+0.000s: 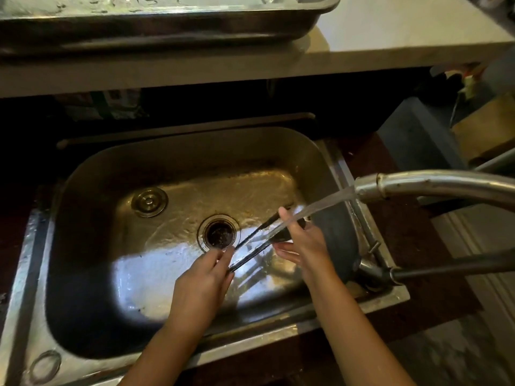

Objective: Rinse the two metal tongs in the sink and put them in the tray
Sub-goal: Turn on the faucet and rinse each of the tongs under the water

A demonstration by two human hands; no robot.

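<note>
Metal tongs point(252, 247) are held over the steel sink point(83, 246), just right of the drain point(219, 233), under the running water stream point(315, 207). My left hand point(204, 277) pinches the near end of the tongs. My right hand point(302, 240) grips the far end, where the water hits. A second pair of tongs cannot be told apart from the first in this view. The metal tray point(167, 26) rests on the light counter above the sink, at the top of the view.
The faucet spout point(432, 185) reaches in from the right, pouring water leftward. A dark hose point(451, 267) lies by the sink's right rim. A drain plug point(149, 201) lies on the wet sink floor at left. A rod runs behind the sink.
</note>
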